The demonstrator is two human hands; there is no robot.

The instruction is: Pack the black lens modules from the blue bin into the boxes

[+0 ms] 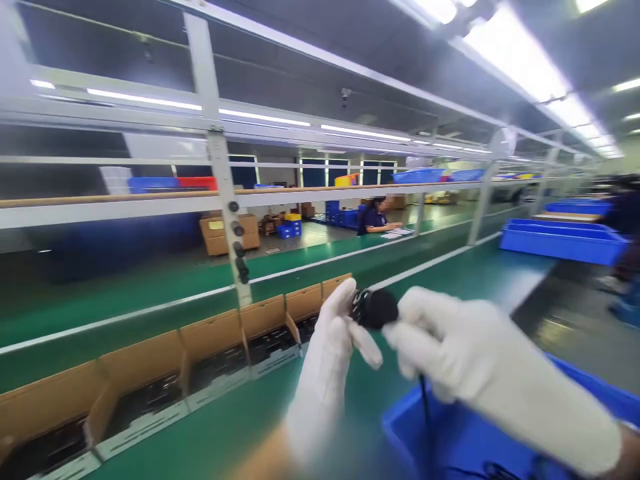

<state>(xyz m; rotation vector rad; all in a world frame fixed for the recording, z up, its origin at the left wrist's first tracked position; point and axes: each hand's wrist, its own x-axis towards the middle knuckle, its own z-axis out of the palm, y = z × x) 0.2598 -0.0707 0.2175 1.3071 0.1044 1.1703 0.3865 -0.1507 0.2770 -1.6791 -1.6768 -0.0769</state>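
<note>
Both my hands wear white gloves and meet over the green workbench [235, 420]. My left hand [327, 360] is closed, pinching the left side of a small black round part [375, 308]. My right hand [450, 347] is closed on the same part from the right, and a thin black cable [425, 407] hangs down from it toward a blue bin [415, 433] below. The picture is blurred by motion.
A row of open cardboard boxes [210, 337] with dark contents lines the bench on the left. Blue bins [565, 240] sit at the far right. A white frame post [225, 180] stands ahead. A person [373, 217] sits at a far bench; another person [625, 220] is at the right edge.
</note>
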